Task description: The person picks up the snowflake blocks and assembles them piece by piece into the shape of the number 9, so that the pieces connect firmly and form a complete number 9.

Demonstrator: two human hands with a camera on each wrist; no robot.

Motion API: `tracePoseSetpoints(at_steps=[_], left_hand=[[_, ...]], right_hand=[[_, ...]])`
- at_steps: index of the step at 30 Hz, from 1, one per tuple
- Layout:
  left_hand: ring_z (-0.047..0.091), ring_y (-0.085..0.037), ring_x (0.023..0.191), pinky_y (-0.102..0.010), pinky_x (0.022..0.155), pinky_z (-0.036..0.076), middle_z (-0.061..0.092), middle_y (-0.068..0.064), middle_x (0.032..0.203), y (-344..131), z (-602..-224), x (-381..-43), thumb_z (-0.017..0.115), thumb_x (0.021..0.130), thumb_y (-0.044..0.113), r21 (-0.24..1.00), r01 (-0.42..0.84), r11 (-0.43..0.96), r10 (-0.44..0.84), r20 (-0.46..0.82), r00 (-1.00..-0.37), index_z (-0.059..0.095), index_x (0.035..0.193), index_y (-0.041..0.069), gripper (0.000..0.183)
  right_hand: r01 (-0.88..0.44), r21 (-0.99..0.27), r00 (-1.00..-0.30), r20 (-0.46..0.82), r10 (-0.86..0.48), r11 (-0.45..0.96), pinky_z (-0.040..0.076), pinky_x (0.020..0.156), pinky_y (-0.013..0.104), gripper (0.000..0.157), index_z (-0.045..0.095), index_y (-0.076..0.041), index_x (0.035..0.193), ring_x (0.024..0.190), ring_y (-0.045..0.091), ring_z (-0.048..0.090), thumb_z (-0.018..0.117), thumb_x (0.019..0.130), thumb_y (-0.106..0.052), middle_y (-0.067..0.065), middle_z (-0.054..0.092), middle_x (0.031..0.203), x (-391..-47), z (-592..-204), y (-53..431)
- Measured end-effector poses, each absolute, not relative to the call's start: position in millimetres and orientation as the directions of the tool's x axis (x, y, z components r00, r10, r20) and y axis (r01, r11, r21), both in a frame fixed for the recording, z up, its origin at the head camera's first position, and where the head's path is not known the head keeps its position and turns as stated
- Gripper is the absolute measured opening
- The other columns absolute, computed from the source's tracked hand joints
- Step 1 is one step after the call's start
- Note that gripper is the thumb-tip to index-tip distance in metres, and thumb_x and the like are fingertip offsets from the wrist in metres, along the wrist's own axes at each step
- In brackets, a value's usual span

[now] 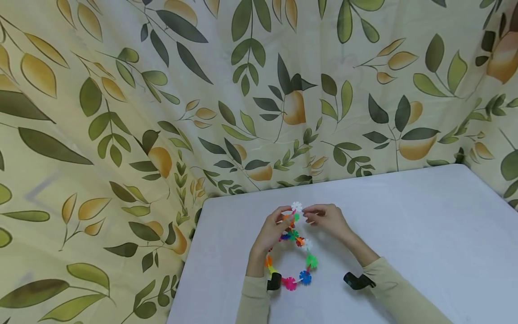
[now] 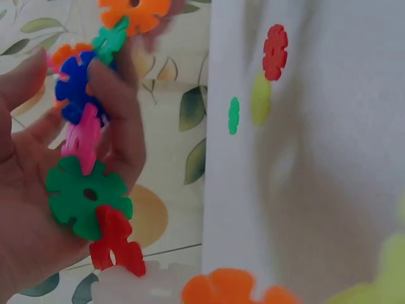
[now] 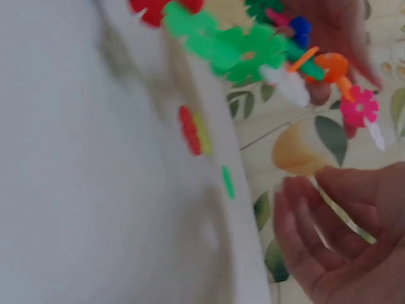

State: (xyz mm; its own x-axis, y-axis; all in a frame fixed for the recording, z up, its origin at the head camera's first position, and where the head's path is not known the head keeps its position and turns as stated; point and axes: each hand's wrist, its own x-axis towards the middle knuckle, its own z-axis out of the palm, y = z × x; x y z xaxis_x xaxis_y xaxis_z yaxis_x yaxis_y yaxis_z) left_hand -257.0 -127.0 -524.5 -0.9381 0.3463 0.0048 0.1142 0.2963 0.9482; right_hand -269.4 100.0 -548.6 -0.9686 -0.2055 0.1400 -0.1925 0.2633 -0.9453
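A chain of snowflake-shaped plastic discs (image 1: 305,277) in many colours forms a ring over the white table. My left hand (image 1: 272,230) holds its upper part, with a blue disc (image 2: 77,88) between thumb and fingers. Below it, pink and green discs (image 2: 88,196) hang across the palm. At the chain's top end stands a white disc (image 1: 296,206), joined by a pink disc (image 3: 359,106). Just right of that white disc is my right hand (image 1: 328,219). In the right wrist view its fingers are loosely bent, thumb near the index finger, with nothing visible between them.
On the white table (image 1: 404,234), the wrist views show a red disc (image 2: 275,52), a yellow disc (image 2: 261,99) and a green disc (image 2: 234,116) near the edge. A leaf-patterned curtain (image 1: 251,112) hangs behind and left of the table. Black straps (image 1: 358,281) sit at both wrists.
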Motion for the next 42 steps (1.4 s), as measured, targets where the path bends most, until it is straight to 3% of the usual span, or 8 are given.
tracePoseSetpoints(at_steps=[6, 14, 18, 23, 33, 42], left_hand=[[0.068, -0.02, 0.099, -0.041, 0.089, 0.057, 0.06, -0.016, 0.13, -133, -522, -253, 0.058, 0.107, 0.042, 0.914, 0.074, 0.399, 0.35, -0.078, -0.933, 0.046, 0.154, 0.024, 0.052], [0.068, -0.022, 0.09, -0.039, 0.082, 0.059, 0.063, -0.01, 0.116, -134, -526, -256, 0.056, 0.108, 0.041, 0.921, 0.091, 0.38, 0.307, -0.032, -0.951, 0.055, 0.145, 0.024, 0.041], [0.071, -0.023, 0.087, -0.04, 0.083, 0.06, 0.065, -0.01, 0.106, -134, -526, -256, 0.056, 0.108, 0.042, 0.942, 0.072, 0.328, 0.302, -0.032, -0.953, 0.058, 0.139, 0.021, 0.038], [0.075, -0.025, 0.088, -0.039, 0.083, 0.06, 0.066, -0.011, 0.097, -132, -524, -255, 0.055, 0.109, 0.038, 0.964, 0.053, 0.261, 0.327, -0.037, -0.944, 0.059, 0.132, 0.014, 0.034], [0.076, -0.034, 0.09, -0.049, 0.085, 0.06, 0.067, -0.016, 0.11, -129, -524, -254, 0.054, 0.11, 0.036, 0.969, 0.072, 0.235, 0.325, -0.009, -0.946, 0.056, 0.14, 0.017, 0.036], [0.075, -0.041, 0.094, -0.038, 0.076, 0.061, 0.069, -0.013, 0.11, -129, -525, -256, 0.051, 0.111, 0.035, 0.978, 0.019, 0.208, 0.334, -0.053, -0.941, 0.059, 0.135, 0.02, 0.029]], right_hand=[[-0.262, -0.826, -0.922, 0.061, -0.382, 0.5, 0.059, 0.076, 0.034, 0.022, 0.08, -0.005, 0.111, 0.09, 0.019, 0.069, 0.08, 0.09, -0.004, 0.005, 0.077, 0.104, -272, -570, 93], [-0.437, -0.679, -0.871, 0.156, -0.466, 0.59, 0.055, 0.073, 0.035, 0.017, 0.081, -0.008, 0.095, 0.078, 0.014, 0.06, 0.08, 0.081, 0.003, 0.0, 0.07, 0.088, -270, -574, 81], [-0.441, -0.677, -0.868, 0.155, -0.471, 0.589, 0.054, 0.071, 0.033, 0.016, 0.08, -0.01, 0.086, 0.077, 0.015, 0.06, 0.079, 0.081, 0.005, 0.0, 0.067, 0.085, -266, -570, 80], [-0.45, -0.666, -0.859, 0.142, -0.492, 0.595, 0.054, 0.07, 0.032, 0.018, 0.08, -0.011, 0.09, 0.076, 0.014, 0.058, 0.079, 0.083, 0.006, -0.001, 0.069, 0.086, -262, -568, 79], [-0.394, -0.733, -0.881, 0.129, -0.455, 0.554, 0.051, 0.061, 0.026, 0.02, 0.072, -0.014, 0.082, 0.066, 0.009, 0.057, 0.079, 0.081, 0.005, -0.008, 0.065, 0.073, -263, -572, 86], [-0.29, -0.862, -0.933, 0.158, -0.323, 0.415, 0.058, 0.062, 0.031, 0.01, 0.08, -0.014, 0.095, 0.07, 0.017, 0.07, 0.083, 0.088, -0.006, -0.002, 0.076, 0.086, -262, -556, 97]])
